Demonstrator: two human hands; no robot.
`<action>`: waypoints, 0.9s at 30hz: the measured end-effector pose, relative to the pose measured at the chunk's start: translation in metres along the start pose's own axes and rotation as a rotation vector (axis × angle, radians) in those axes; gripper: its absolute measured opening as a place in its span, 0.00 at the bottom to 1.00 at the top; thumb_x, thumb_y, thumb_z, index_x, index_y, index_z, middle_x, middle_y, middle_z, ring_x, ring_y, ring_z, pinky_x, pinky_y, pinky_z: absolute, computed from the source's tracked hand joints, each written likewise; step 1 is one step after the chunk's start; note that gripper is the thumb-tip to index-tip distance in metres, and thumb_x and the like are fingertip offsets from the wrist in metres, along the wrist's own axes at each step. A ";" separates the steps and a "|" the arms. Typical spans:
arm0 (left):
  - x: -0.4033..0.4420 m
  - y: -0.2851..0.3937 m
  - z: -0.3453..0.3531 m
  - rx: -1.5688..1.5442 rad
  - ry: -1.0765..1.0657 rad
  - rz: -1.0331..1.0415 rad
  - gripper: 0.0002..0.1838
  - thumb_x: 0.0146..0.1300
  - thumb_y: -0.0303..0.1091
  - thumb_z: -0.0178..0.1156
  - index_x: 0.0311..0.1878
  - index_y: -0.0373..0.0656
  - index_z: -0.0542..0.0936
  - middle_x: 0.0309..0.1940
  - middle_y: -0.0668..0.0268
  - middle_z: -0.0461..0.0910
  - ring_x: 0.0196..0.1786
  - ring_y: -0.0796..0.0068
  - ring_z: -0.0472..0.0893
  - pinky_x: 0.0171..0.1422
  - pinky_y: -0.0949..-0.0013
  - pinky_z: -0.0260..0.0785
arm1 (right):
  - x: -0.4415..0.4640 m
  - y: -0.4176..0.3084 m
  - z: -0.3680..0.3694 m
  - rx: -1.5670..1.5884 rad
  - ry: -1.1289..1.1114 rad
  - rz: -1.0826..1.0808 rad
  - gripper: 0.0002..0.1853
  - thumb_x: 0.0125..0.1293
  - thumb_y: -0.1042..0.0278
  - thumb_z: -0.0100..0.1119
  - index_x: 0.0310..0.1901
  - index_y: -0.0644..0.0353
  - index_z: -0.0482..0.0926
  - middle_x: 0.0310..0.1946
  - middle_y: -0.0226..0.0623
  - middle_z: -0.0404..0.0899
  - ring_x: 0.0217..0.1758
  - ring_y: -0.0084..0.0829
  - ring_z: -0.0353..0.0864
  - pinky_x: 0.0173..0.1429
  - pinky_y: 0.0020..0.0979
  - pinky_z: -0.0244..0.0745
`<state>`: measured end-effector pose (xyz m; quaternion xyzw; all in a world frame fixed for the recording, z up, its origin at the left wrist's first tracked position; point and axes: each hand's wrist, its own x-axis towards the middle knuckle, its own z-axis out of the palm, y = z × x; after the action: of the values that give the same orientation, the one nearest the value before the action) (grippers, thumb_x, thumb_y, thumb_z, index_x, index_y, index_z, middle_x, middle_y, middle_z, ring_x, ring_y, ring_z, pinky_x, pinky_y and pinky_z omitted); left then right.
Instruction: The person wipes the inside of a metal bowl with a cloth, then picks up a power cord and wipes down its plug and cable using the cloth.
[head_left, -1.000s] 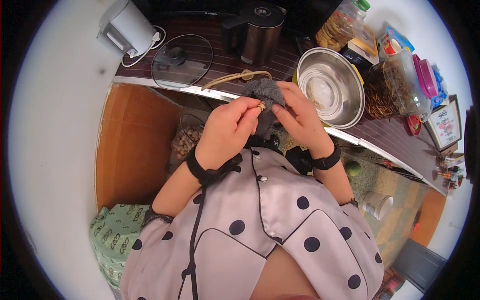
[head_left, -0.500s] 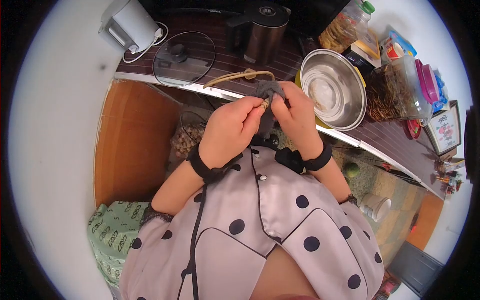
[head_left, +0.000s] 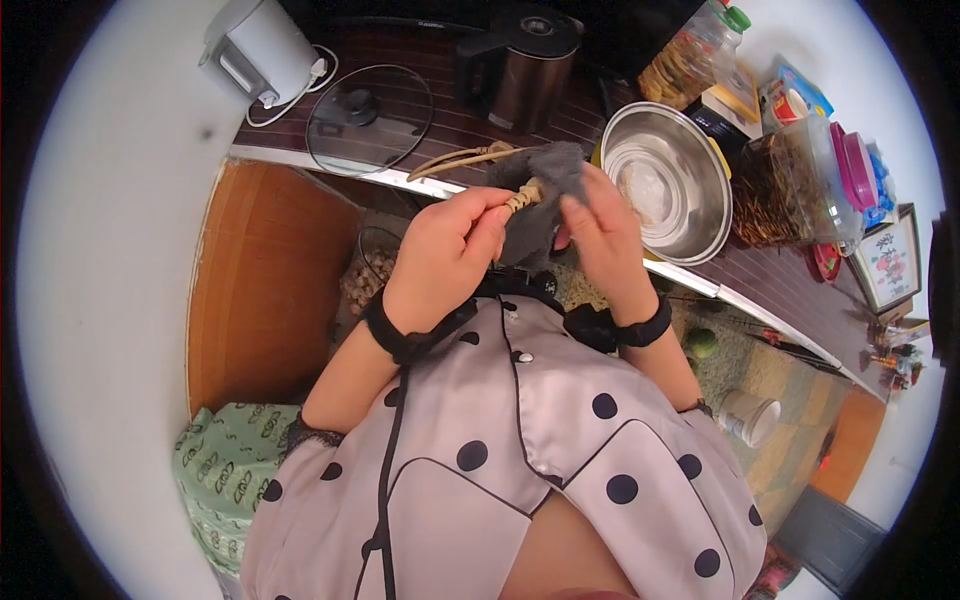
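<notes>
My left hand point(head_left: 447, 245) pinches the ribbed end point(head_left: 522, 198) of a beige cord between thumb and fingers. A dark grey cloth point(head_left: 548, 170) lies behind and around the tip of that end, hanging loosely below it. My right hand point(head_left: 605, 238) grips the cloth's right side, its fingers slightly blurred. The rest of the beige cord point(head_left: 455, 160) runs across the counter's front edge to the left of the cloth. What the cord's tip looks like is partly hidden by the cloth.
On the dark striped counter point(head_left: 450, 80) stand a kettle point(head_left: 530, 75), a glass lid point(head_left: 370, 120), a steel pot point(head_left: 665, 185) and a jar of brown sticks point(head_left: 785, 185). A white kettle point(head_left: 255, 50) is at the left. A white bucket point(head_left: 750, 415) stands on the floor.
The cloth has spread from a bunched wad around the cord's end, uncovering more of the ribbed part. My right hand has shifted slightly right and down, away from my left.
</notes>
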<state>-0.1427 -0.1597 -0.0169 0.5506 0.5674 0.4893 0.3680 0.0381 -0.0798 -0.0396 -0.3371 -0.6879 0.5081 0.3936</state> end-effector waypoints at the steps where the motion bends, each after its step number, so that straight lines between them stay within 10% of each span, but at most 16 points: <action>1: 0.001 0.000 0.001 0.000 -0.003 0.002 0.10 0.67 0.27 0.52 0.47 0.33 0.77 0.22 0.68 0.75 0.24 0.82 0.73 0.31 0.77 0.67 | 0.000 0.001 0.003 -0.187 -0.026 -0.123 0.12 0.63 0.70 0.56 0.46 0.65 0.75 0.47 0.44 0.74 0.39 0.38 0.77 0.42 0.31 0.73; 12: -0.003 -0.004 0.007 0.216 -0.041 0.127 0.09 0.66 0.26 0.53 0.45 0.34 0.77 0.22 0.65 0.76 0.24 0.78 0.75 0.30 0.74 0.68 | 0.005 -0.002 0.014 -0.425 0.042 -0.234 0.11 0.56 0.73 0.57 0.40 0.68 0.77 0.46 0.44 0.74 0.35 0.35 0.78 0.35 0.30 0.74; 14: -0.005 -0.003 0.006 0.198 -0.040 0.130 0.09 0.66 0.26 0.53 0.45 0.34 0.77 0.22 0.65 0.76 0.23 0.78 0.75 0.30 0.74 0.68 | 0.007 -0.006 0.013 -0.101 0.043 0.125 0.10 0.60 0.74 0.55 0.42 0.69 0.78 0.45 0.42 0.75 0.34 0.28 0.78 0.31 0.25 0.75; 25: -0.008 -0.001 0.000 0.164 -0.049 0.161 0.09 0.66 0.26 0.52 0.46 0.35 0.77 0.23 0.66 0.75 0.25 0.79 0.75 0.32 0.75 0.68 | 0.006 -0.011 -0.004 -0.016 -0.190 -0.011 0.08 0.62 0.75 0.59 0.43 0.68 0.79 0.46 0.38 0.75 0.35 0.21 0.78 0.31 0.21 0.76; 27: -0.009 0.001 0.001 0.163 -0.042 0.100 0.09 0.64 0.30 0.55 0.44 0.36 0.78 0.27 0.55 0.79 0.31 0.58 0.80 0.36 0.63 0.70 | 0.006 -0.011 0.000 -0.055 -0.148 -0.040 0.09 0.63 0.72 0.59 0.42 0.67 0.79 0.40 0.35 0.77 0.33 0.20 0.77 0.28 0.21 0.72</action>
<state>-0.1407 -0.1687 -0.0170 0.6167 0.5693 0.4474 0.3089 0.0346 -0.0769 -0.0281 -0.2957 -0.7352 0.5047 0.3425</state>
